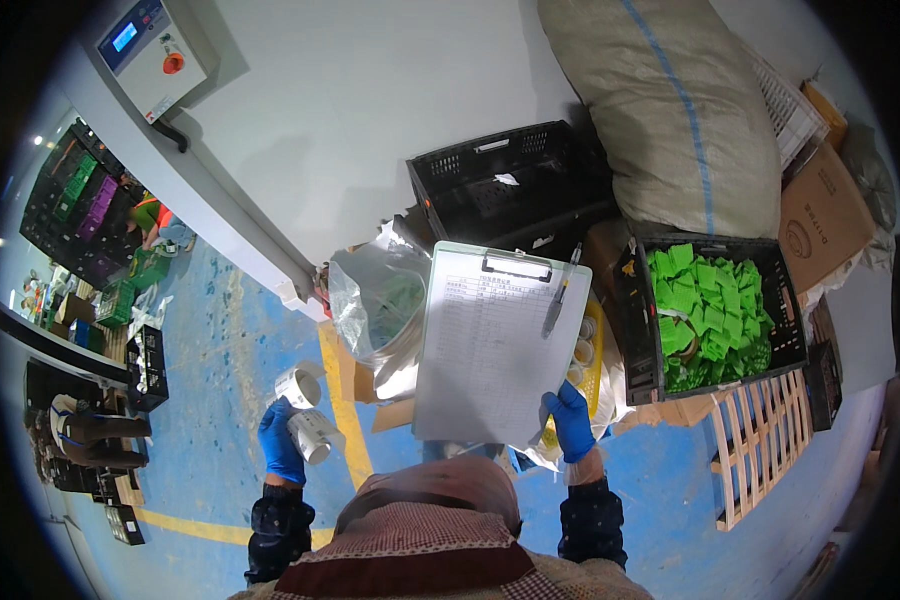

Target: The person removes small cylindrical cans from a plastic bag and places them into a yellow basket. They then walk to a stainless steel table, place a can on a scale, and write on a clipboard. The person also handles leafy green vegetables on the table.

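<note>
My left hand (281, 442), in a blue glove, holds two white label rolls (310, 435) out to the left, one above the other. A blue glove also covers my right hand (572, 421), which grips the lower right corner of a clipboard (495, 345). A printed form bearing writing lies on the board under its black clip (516, 266). On the form's upper right rests a pen (562, 292). Partly hidden behind the board's right edge is a yellow basket (594, 358) with white rolls inside.
A black crate (640, 330) of green pieces stands at right, by a large woven sack (667, 112) and a wooden pallet (765, 442). Another black crate (510, 187) is beyond the clipboard, with a clear plastic bag (379, 300) to its left. Two people work at far left among crates.
</note>
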A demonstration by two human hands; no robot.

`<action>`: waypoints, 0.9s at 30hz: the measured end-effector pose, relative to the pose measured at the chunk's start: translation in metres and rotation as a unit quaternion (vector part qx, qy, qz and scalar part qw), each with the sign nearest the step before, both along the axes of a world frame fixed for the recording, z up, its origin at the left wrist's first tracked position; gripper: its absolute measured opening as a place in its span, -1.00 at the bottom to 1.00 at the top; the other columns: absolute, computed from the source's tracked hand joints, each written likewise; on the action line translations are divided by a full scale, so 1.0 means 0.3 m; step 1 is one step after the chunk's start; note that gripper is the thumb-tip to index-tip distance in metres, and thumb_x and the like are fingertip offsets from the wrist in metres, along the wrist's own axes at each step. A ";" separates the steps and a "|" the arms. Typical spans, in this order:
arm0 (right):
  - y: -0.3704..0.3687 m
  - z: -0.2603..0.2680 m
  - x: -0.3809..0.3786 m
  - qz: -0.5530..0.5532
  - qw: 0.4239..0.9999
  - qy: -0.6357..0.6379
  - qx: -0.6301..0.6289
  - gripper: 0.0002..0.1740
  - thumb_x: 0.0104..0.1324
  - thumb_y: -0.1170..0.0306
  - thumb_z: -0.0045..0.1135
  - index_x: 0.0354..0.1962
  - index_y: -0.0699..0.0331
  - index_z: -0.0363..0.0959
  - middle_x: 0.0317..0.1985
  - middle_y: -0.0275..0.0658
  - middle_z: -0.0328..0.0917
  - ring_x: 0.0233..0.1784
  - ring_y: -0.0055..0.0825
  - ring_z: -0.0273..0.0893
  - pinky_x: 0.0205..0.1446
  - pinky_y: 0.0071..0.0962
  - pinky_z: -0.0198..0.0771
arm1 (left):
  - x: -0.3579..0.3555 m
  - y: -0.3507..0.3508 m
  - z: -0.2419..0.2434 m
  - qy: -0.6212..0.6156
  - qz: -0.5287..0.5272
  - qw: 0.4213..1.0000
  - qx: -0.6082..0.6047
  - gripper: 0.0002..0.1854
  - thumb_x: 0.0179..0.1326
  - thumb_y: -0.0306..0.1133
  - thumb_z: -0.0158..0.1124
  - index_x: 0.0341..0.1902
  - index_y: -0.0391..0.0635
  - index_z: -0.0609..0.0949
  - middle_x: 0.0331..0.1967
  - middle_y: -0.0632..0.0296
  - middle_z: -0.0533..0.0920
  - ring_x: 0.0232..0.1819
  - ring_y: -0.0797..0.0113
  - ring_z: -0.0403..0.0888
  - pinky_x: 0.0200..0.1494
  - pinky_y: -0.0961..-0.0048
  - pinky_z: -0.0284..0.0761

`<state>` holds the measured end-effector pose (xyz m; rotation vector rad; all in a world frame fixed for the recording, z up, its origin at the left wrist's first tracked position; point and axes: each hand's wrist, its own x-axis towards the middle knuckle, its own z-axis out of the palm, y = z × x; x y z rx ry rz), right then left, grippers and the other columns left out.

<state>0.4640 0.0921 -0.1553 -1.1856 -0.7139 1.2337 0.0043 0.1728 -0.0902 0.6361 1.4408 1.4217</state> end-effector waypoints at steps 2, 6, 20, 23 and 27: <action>0.003 0.003 0.000 0.003 1.000 -0.001 -0.004 -0.57 0.38 0.49 0.08 0.19 0.34 0.40 0.08 -0.40 0.52 0.11 -0.60 0.40 0.25 -0.56 0.28 | -0.002 -0.005 -0.003 -0.001 -0.002 1.000 0.000 -0.83 0.31 -0.32 0.20 -0.28 -0.14 0.66 -0.41 0.27 0.64 -0.42 0.39 0.60 -0.32 0.42 0.55; 0.008 0.008 -0.004 0.004 1.000 0.003 0.004 -0.59 0.38 0.49 0.09 0.17 0.34 0.42 0.05 -0.40 0.53 0.08 -0.61 0.41 0.23 -0.57 0.29 | -0.020 -0.010 -0.011 0.001 0.016 1.000 -0.003 -0.83 0.31 -0.34 0.19 -0.25 -0.16 0.67 -0.38 0.26 0.65 -0.39 0.39 0.61 -0.30 0.42 0.55; 0.002 -0.016 -0.017 0.007 1.000 0.009 -0.003 -0.57 0.37 0.50 0.09 0.18 0.34 0.42 0.08 -0.40 0.52 0.10 -0.60 0.39 0.24 -0.56 0.28 | 0.000 -0.013 0.015 0.010 -0.004 1.000 -0.008 -0.81 0.31 -0.29 0.20 -0.25 -0.14 0.66 -0.38 0.28 0.64 -0.39 0.38 0.60 -0.29 0.40 0.55; -0.005 -0.017 -0.018 0.005 1.000 0.013 -0.008 -0.58 0.37 0.49 0.08 0.18 0.33 0.42 0.07 -0.40 0.52 0.09 -0.60 0.40 0.23 -0.55 0.29 | 0.003 -0.012 0.011 0.001 -0.011 1.000 -0.008 -0.81 0.31 -0.28 0.20 -0.25 -0.14 0.66 -0.38 0.28 0.64 -0.40 0.38 0.60 -0.30 0.41 0.55; -0.019 -0.020 -0.006 0.013 1.000 -0.005 -0.016 -0.61 0.37 0.49 0.07 0.15 0.34 0.43 0.02 -0.40 0.54 0.05 -0.61 0.41 0.19 -0.56 0.31 | -0.013 -0.012 -0.010 0.000 -0.014 1.000 -0.014 -0.82 0.32 -0.30 0.19 -0.23 -0.14 0.67 -0.37 0.28 0.64 -0.38 0.40 0.60 -0.28 0.43 0.54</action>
